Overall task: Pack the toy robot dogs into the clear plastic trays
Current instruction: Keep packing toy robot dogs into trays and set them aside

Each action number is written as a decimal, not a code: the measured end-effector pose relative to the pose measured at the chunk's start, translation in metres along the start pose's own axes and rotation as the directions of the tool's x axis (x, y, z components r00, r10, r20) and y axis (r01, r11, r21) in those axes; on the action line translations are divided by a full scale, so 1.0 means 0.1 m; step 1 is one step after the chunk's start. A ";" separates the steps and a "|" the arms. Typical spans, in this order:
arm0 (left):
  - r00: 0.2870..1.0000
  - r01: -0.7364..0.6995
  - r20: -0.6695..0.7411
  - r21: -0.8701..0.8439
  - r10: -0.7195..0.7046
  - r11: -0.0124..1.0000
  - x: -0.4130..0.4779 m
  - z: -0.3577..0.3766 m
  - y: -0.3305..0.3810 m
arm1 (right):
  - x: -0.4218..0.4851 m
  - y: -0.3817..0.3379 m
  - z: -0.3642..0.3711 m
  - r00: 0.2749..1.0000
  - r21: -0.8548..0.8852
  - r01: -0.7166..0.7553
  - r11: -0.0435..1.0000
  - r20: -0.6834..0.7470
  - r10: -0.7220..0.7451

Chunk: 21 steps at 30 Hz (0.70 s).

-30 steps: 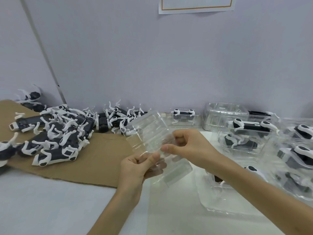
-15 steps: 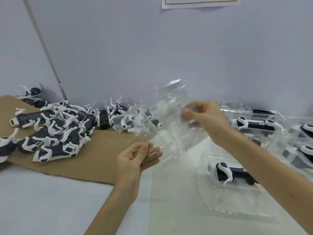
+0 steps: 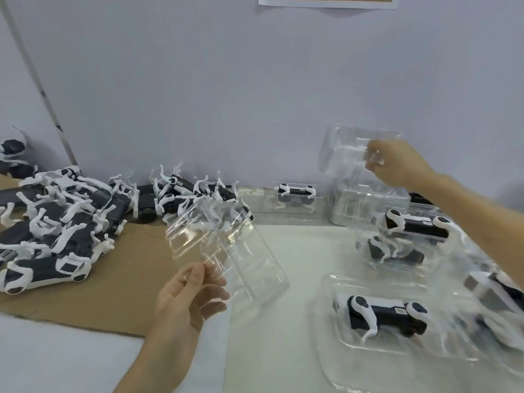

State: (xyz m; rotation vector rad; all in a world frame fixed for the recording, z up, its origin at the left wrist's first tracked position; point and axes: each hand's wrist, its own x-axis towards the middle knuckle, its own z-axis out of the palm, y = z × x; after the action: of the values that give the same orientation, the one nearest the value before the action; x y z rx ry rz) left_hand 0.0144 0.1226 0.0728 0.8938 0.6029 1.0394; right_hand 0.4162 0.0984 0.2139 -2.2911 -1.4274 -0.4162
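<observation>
The 2 trays that were sitting nested between both hands 1 second ago are now separated. The left hand [image 3: 184, 304] is holding the left tray [image 3: 226, 251] by its near corner: its fingers [image 3: 211, 292] are curling behind the plastic and the thumb is pressing on the front, so it is a pinch. This tray is hanging tilted in the air, over the place where the cardboard [image 3: 127, 279] is meeting the white surface [image 3: 283, 350].

The right hand [image 3: 397, 165] is now carrying the right tray [image 3: 348, 154] off to the far right corner, with its fingers [image 3: 374, 163] closing on the tray's right side. The tray is hovering above the stack [image 3: 365, 205] of empty trays. I cannot tell if they are touching.

The loose dogs [image 3: 56, 231] are lying in a pile on the cardboard along the left edge. A packed dog [image 3: 385, 313] is lying in its tray near the right edge, with more packed ones behind it.

I am judging that the left hand now has 1 single empty tray ready. The right hand probably is needing to put down the spare tray before it is free for taking a dog from the pile.
</observation>
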 end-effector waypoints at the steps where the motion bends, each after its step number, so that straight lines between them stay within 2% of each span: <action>1: 1.000 0.006 -0.011 -0.004 -0.006 1.000 0.01 0.00 0.00 | 0.04 0.06 0.07 0.999 -0.055 -0.032 0.998 0.037 0.034; 4: 0.998 0.025 -0.057 -0.038 -0.027 0.999 0.04 0.01 0.01 | 0.12 0.20 0.26 0.976 -0.221 -0.125 0.967 0.147 0.160; 7: 0.995 0.011 -0.101 -0.062 -0.018 0.998 0.06 0.01 0.03 | 0.19 0.34 0.41 0.889 -0.327 -0.183 0.927 0.349 0.298; 9: 0.994 0.005 -0.105 -0.067 -0.012 0.998 0.07 0.01 0.03 | 0.22 0.38 0.46 0.839 -0.319 -0.187 0.929 0.440 0.320; 12: 0.991 0.006 -0.129 -0.088 -0.017 0.996 0.07 0.02 0.03 | 0.29 0.31 0.42 0.869 -0.282 -0.218 0.934 0.380 0.317; 14: 0.988 0.045 -0.139 -0.121 -0.062 0.992 0.08 0.01 0.03 | 0.33 0.15 0.37 0.924 -0.231 -0.221 0.948 0.262 0.279; 16: 0.983 0.112 -0.128 -0.162 -0.133 0.980 0.08 -0.03 0.02 | 0.37 -0.13 0.37 0.967 -0.075 -0.146 0.986 0.200 0.158; 18: 0.970 0.175 -0.134 -0.191 -0.202 0.966 0.08 -0.06 0.01 | 0.36 -0.50 0.42 0.977 0.085 -0.040 0.996 0.212 0.021; 21: 0.954 0.192 -0.186 -0.229 -0.237 0.954 0.08 -0.07 -0.03 | 0.27 -1.08 0.67 0.941 0.168 0.084 0.982 0.310 -0.134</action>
State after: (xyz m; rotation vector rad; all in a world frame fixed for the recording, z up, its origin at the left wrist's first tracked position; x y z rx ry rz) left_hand 0.0134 0.1313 0.0662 0.5235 0.7377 0.9838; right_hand 0.3325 0.1944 0.1877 -2.2333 -1.6820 0.0405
